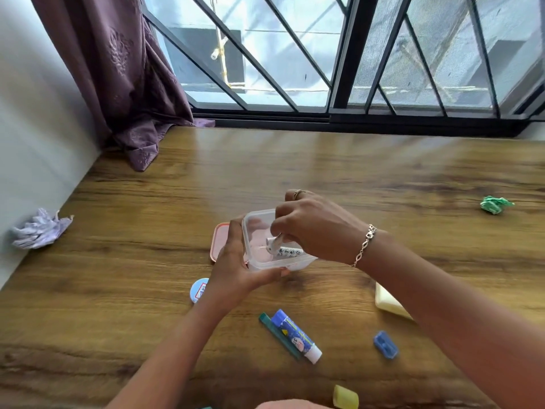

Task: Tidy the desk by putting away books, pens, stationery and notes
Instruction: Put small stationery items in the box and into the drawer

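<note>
My left hand (236,273) grips the near left side of a small clear plastic box (295,262) and tilts it above the wooden desk (354,178). My right hand (312,225) reaches into the box from above, its fingers closed on a small white printed stick (284,250) that lies inside. Under the box on the left lies its pink lid (219,240). Near me on the desk lie a blue glue stick (295,335), a thin green pen-like piece (275,333), a blue sharpener (385,344), a pale yellow eraser (387,304) and a round blue-and-white case (200,289).
A crumpled lilac paper (41,228) lies at the desk's left edge by the wall. A crumpled green paper ball (495,204) sits at the far right. A yellow piece (345,396) rests at the near edge. A purple curtain (124,84) hangs at the back left before the barred window.
</note>
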Available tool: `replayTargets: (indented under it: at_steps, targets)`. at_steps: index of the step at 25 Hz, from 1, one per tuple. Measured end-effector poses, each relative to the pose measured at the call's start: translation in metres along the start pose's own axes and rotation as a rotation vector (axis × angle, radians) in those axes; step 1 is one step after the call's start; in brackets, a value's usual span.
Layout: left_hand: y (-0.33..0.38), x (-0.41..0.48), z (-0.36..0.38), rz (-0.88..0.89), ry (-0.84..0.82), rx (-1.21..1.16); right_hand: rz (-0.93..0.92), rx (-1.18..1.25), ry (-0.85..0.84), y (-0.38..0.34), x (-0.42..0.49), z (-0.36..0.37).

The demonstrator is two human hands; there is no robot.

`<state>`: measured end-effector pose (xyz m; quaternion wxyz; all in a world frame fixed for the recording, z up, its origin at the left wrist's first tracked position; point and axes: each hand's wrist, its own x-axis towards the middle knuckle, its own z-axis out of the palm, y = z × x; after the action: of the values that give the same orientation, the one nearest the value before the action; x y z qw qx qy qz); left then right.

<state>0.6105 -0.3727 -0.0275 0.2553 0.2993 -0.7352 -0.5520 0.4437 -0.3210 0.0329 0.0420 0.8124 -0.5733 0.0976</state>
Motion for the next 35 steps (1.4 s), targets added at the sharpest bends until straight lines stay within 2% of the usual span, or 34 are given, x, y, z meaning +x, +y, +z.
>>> replayTargets:
  at_steps: [3,9,12,14,19,25,31,35]
  targets:
    - [0.001,-0.002,-0.001,0.018,0.006,0.009,0.060,0.086,-0.006,-0.002,-0.002,-0.006]
    - [-0.002,-0.009,-0.015,0.080,0.003,0.017,0.402,0.521,0.326,0.007,-0.028,-0.025]
    - [0.001,-0.015,-0.027,0.071,-0.008,-0.060,0.559,0.605,0.396,0.004,-0.048,-0.026]
    - [0.002,-0.021,-0.036,0.084,-0.023,-0.100,0.639,0.607,0.384,-0.001,-0.058,-0.023]
    - [0.001,-0.038,-0.059,0.108,-0.002,-0.156,0.725,0.575,0.229,-0.023,-0.061,-0.004]
    - [0.001,-0.055,-0.091,0.120,0.059,-0.161,0.580,0.401,-0.089,-0.045,-0.001,0.023]
    - [-0.005,-0.066,-0.111,0.111,0.111,-0.168,0.574,0.173,-0.456,-0.036,0.051,0.051]
    - [-0.008,-0.070,-0.117,0.109,0.125,-0.154,0.641,0.103,-0.513,-0.033,0.061,0.055]
